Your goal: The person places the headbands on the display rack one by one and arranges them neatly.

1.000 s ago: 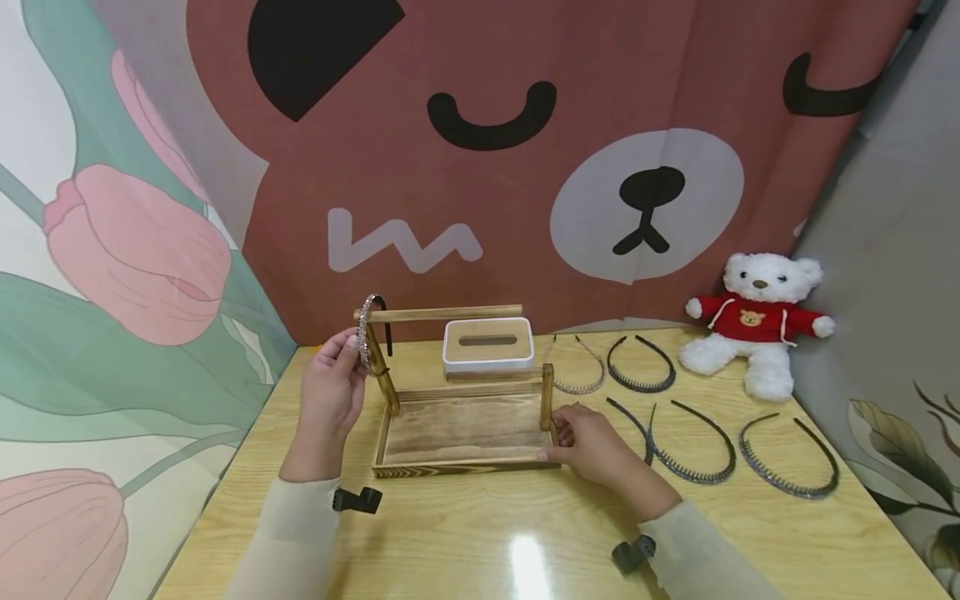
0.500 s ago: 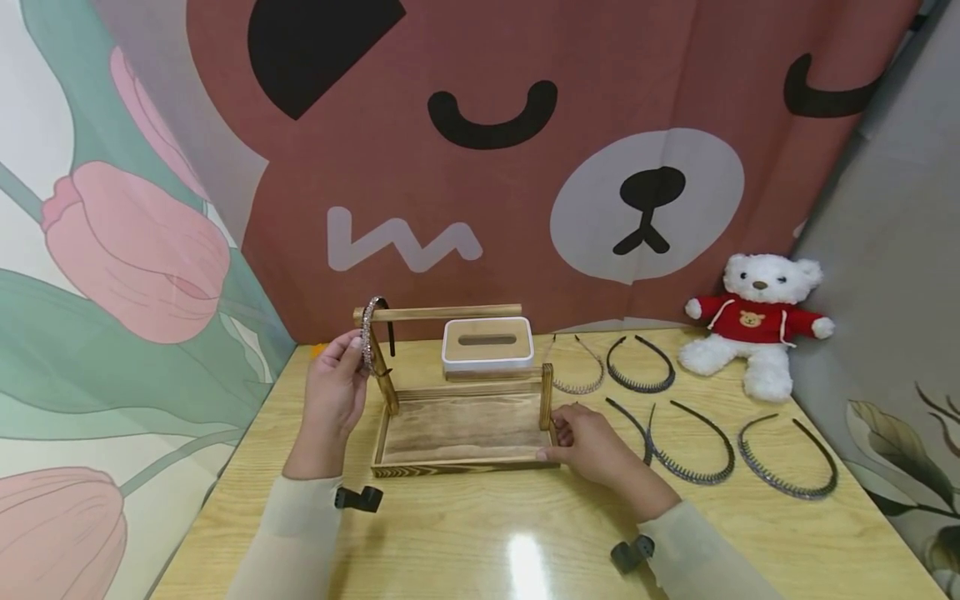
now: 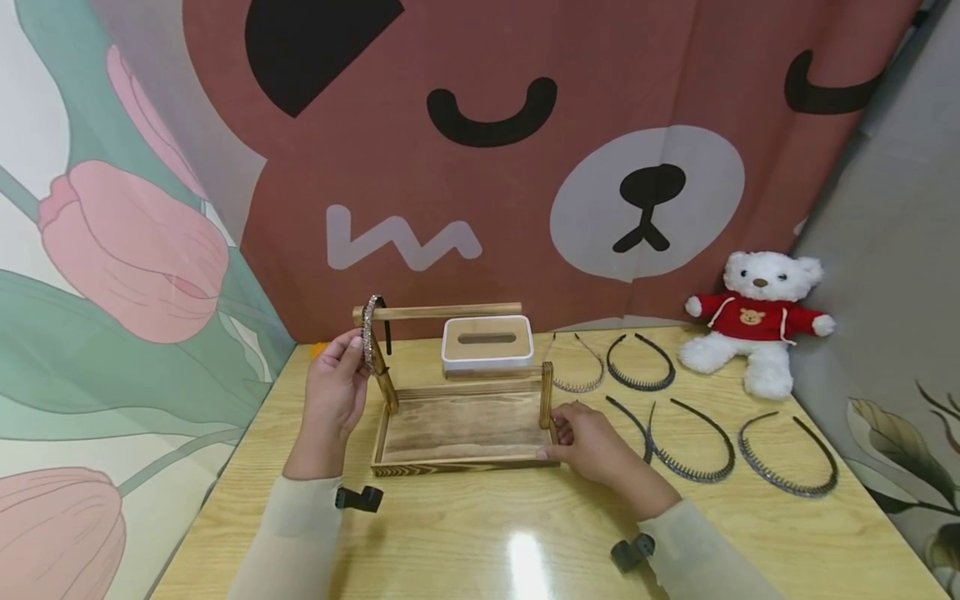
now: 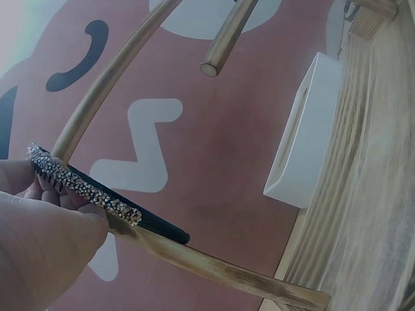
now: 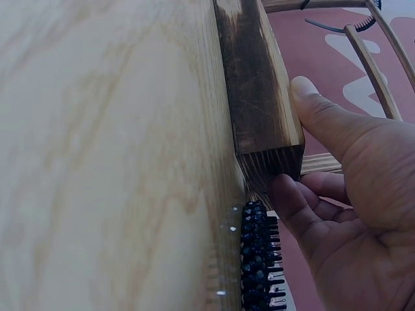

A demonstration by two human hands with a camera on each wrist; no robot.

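My left hand (image 3: 335,385) pinches a headband with a sparkling, rhinestone-covered front (image 3: 369,337) between thumb and fingers. The headband loops over the left end of the upper bar of a wooden rack (image 3: 465,429), beside the slanted left post. From the left wrist view, its dark arm (image 4: 159,228) extends past the post. At the rack's right front corner, my right hand (image 3: 588,442) grips the tray edge, thumb on the front rim and fingers at the side. A dark beaded headband with comb teeth (image 5: 254,259) lies close by that corner in the right wrist view.
Several toothed headbands lie right of the rack, among them a black one (image 3: 641,383) and one near the right table edge (image 3: 787,485). Behind the rack stands a white tissue box with a wooden lid (image 3: 487,354). A white teddy bear (image 3: 761,321) sits at the back right.
My left hand and the sparkling headband have shifted very slightly to the right over the last second. The right hand keeps its grip on the rack's corner.
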